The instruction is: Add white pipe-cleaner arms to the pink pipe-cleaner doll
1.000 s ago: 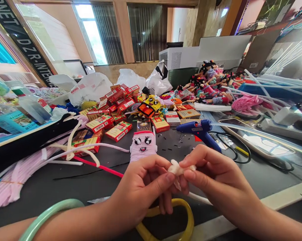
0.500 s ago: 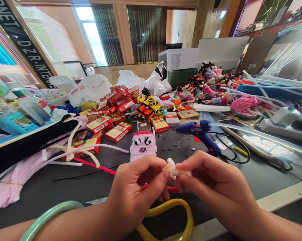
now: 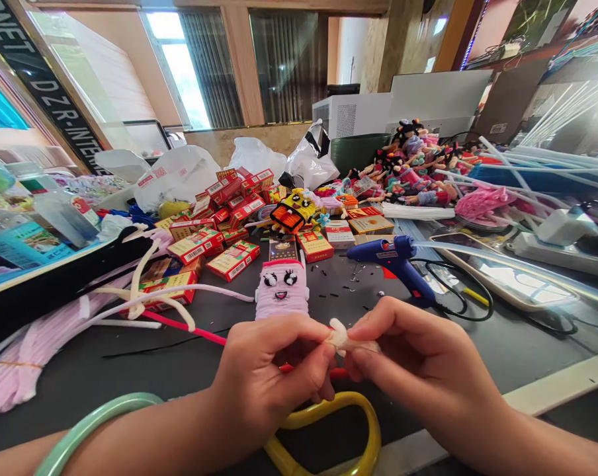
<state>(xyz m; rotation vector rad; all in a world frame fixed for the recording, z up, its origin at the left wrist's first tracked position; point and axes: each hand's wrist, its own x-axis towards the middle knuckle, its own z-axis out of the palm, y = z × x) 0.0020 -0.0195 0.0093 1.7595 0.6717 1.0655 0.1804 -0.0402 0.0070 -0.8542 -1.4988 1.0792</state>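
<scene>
The left hand (image 3: 266,377) and right hand (image 3: 428,360) pinched the cream piece (image 3: 337,337) between their fingers (image 3: 371,322), above the worktop (image 3: 155,367); its long axis ran roughly left to right, with a curled tip pointing upward

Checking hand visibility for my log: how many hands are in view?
2: the left hand and the right hand, both pinching the cream fuzzy piece, nearer the camera than the pink figure.
</scene>
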